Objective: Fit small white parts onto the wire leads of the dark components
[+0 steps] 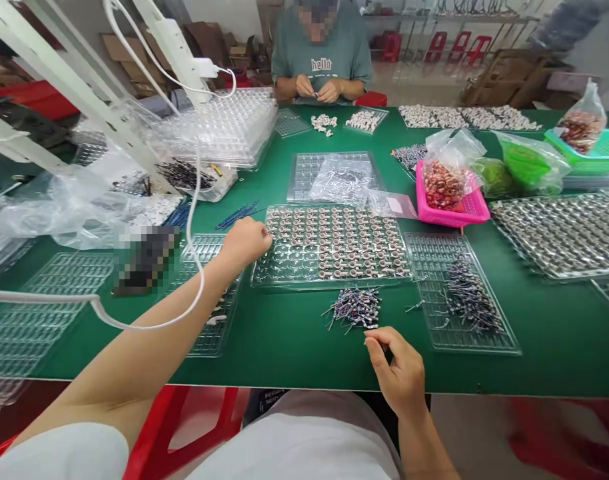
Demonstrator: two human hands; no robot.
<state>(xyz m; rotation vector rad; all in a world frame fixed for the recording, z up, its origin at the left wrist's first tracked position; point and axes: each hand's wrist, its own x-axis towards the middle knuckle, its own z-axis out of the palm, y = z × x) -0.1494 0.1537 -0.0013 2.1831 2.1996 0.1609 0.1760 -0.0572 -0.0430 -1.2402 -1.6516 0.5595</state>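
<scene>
My left hand [247, 241] reaches over the left edge of a clear plastic tray [284, 267]. Its fingers are curled closed, and whatever they may hold is hidden. Small metal parts with round ends [342, 233] fill the tray's back and right pockets; the front-left pockets hold none of them. My right hand [398, 368] is just in front of a loose pile of small components with wire leads [357, 308]. Thumb and index finger come together at the tips in a pinch; anything between them is too small to make out.
A tray [432, 337] with more leaded components is at right, beside a pink basket [454, 215] of copper-coloured parts. A white cable [199, 267] loops over my left forearm. Blue wires [237, 215] lie behind my left hand. Across the table a person [322, 60] handles small parts.
</scene>
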